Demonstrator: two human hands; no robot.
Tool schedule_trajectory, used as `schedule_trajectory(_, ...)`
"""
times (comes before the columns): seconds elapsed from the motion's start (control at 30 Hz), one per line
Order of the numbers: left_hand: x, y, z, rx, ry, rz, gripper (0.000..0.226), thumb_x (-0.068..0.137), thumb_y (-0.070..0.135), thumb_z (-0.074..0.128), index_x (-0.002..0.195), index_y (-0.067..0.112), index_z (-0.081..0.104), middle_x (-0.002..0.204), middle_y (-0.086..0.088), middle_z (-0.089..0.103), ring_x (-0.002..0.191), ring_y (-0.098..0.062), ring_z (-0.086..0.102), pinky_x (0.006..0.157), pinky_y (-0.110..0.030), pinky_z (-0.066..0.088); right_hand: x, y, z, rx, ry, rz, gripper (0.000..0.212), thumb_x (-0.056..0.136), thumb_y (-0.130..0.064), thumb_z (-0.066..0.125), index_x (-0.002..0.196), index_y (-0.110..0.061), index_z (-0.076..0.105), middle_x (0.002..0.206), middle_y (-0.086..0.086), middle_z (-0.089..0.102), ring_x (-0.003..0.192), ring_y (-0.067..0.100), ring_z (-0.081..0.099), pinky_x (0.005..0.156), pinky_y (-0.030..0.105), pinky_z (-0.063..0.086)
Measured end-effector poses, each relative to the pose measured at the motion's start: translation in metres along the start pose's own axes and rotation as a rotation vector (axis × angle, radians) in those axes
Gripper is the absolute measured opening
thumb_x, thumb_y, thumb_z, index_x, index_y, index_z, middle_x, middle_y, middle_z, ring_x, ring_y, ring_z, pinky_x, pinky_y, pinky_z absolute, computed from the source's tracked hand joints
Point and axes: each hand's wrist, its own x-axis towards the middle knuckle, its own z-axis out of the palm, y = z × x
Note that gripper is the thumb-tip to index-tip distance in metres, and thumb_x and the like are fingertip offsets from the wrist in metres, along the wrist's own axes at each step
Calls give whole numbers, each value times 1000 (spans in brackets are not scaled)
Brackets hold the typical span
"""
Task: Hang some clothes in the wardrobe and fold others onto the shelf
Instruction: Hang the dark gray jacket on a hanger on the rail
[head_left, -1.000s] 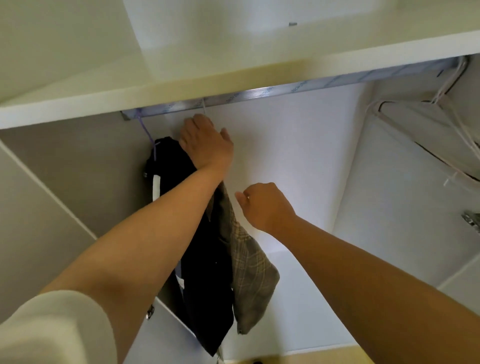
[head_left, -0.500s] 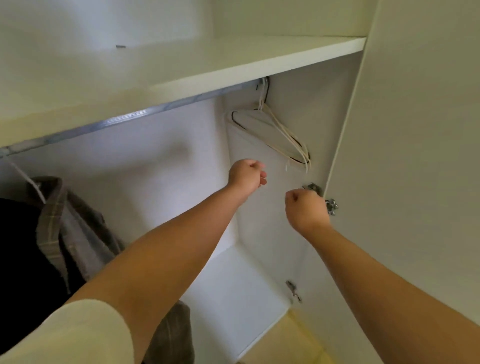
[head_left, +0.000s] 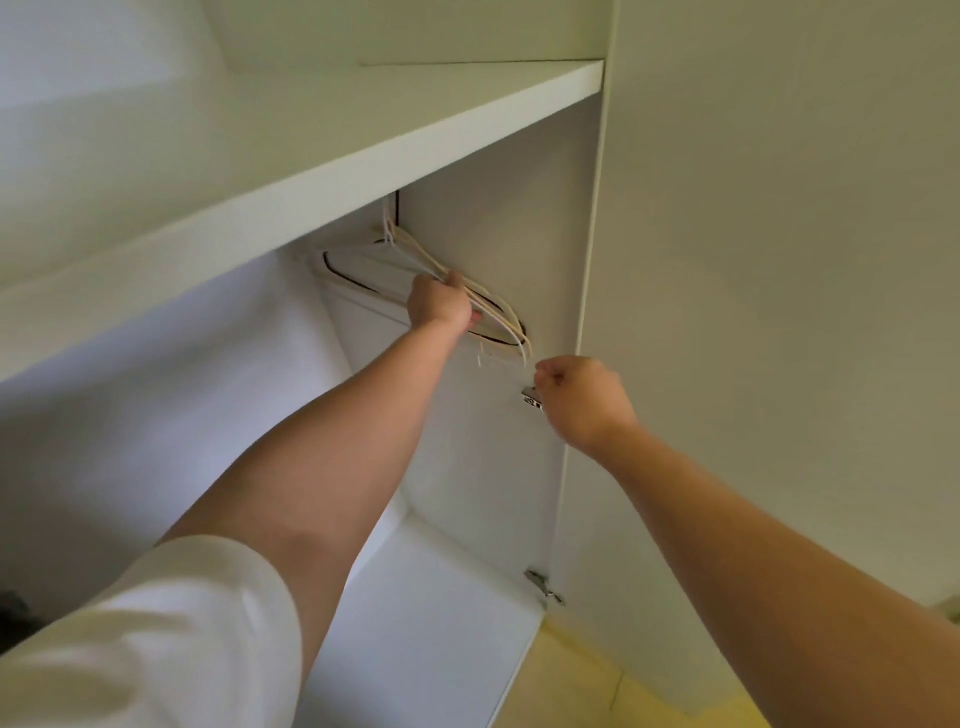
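Inside a white wardrobe (head_left: 182, 395), its door (head_left: 779, 260) standing wide to the right above a yellowish floor (head_left: 582, 675), a person reaches under the deep upper shelf (head_left: 337, 171) for something to hang clothes on. Both bare forearms stretch toward the far right corner, a white sleeve (head_left: 156, 634) covering the left upper arm. There, tucked beneath the shelf and close against the right side wall, hangs a bunch of thin pale hangers (head_left: 498, 312) — the rail that carries them is hidden behind the shelf's front edge. The left hand (head_left: 441, 304) grips the bunch, thumb over the top wires and fingers curled round from below; how many hangers it has caught cannot be told. The right hand (head_left: 584, 400) hovers just below and to the right, apart from the hangers, its fingers curled in on nothing, in front of the door's upper hinge (head_left: 530, 399). No garment shows plainly; a dark shape at the lower left edge is too small to name. The risk appears to lie in the tangle — the wires overlap, so a pull on one may drag its neighbours off the rail or snag a hook under the shelf. The right knuckles, so near the metal hinge, could also catch on it.
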Motion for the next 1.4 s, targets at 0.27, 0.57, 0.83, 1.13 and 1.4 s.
schedule_trajectory(0.27,4,-10,-6,100,-1,143,25,98,32,52,86,11,52,98,-15,70,59,-29,72,54,-33,58,11,-3,7,38,-11,26,36,100,-28,47,131,-20,64,116,6,71,108,27,62,84,22,44)
schedule_trajectory(0.57,3,-3,-27,133,87,242,27,88,50,50,83,23,46,96,-8,69,81,-35,71,79,-48,58,7,-19,4,-70,5,-123,39,100,-24,46,137,-18,57,124,5,67,109,26,63,92,24,46)
schedule_trajectory(0.83,-22,14,-42,80,120,313,21,94,30,54,79,21,44,87,-5,64,76,-33,71,71,-40,58,-4,-31,5,-146,244,-354,37,94,-13,48,130,-15,59,122,9,60,111,30,56,82,35,50)
schedule_trajectory(1.13,-78,21,-42,-317,50,140,28,98,27,53,73,16,46,59,2,50,39,-13,46,48,-24,39,-19,-14,-6,-179,380,-367,50,99,-21,48,147,-11,42,142,13,50,130,34,46,106,43,38)
schedule_trajectory(1.4,-85,39,-50,-505,-14,87,30,99,21,54,70,17,47,56,5,42,39,-10,32,46,-23,24,-30,-21,-18,66,301,-359,37,101,-21,44,138,-19,51,101,8,70,91,32,62,76,40,52)
